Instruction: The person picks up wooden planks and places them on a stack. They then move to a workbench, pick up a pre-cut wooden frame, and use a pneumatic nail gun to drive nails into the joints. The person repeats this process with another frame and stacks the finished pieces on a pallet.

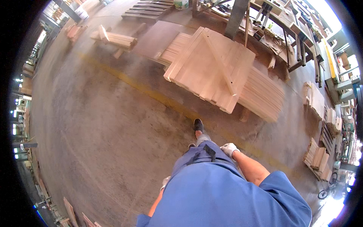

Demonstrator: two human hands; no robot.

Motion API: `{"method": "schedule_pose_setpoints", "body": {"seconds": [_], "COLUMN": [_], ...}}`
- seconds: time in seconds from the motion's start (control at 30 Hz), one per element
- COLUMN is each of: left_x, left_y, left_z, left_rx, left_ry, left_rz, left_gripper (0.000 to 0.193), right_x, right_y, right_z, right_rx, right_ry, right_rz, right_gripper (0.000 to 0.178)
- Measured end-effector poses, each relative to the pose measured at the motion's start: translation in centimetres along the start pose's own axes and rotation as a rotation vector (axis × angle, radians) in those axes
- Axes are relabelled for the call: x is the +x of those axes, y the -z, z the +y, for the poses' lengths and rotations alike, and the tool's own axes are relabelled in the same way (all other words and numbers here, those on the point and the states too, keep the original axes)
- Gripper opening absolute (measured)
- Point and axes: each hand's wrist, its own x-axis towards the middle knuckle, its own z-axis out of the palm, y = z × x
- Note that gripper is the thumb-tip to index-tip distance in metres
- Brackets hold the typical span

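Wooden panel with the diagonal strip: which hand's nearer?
Right. The right hand is beside the body, apart from the panel and below its near edge in the picture; the left hand, partly hidden by the body, is farther away.

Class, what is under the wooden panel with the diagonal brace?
Stacked boards jut out from under the panel at its left and right. The middle is covered; whether they run through cannot be seen.

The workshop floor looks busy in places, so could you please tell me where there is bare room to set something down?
The widest bare floor lies left of the dark shoe, below the yellow line. The wooden panel is bare either side of its brace. Crowded: the upper right, with wood pieces around the workbench.
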Motion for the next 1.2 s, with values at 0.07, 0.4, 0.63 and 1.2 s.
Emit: {"method": "schedule_pose_setpoints", "body": {"seconds": [0.07,0.4,0.63,1.2], "left_x": [1.5,7.4,7.9,20.1], "left_y": [1.0,17.5,24.5,36.1], "left_z": [1.0,7.4,11.7,-6.8], "left_rx": [-0.091,-1.329,-0.775,-0.633], "left_ry": [0.034,0.448,0.279,0.134], "left_rz": [0.015,0.264,0.432,0.370], "left_gripper": [0.037,0.024,0.026,0.034], "right_x": [2.3,9.0,11.4,12.8], "right_y": [0.5,8.5,11.2,3.8], "right_z": [-0.7,-10.0,-15.1,-33.1], "right_rx": [-0.150,-0.079,0.074,0.074], "right_ry": [0.075,0.142,0.072,-0.019], "right_rz": [-0.024,0.037,0.030,0.023], "right_gripper": [0.041,0.028,0.030,0.033]}}
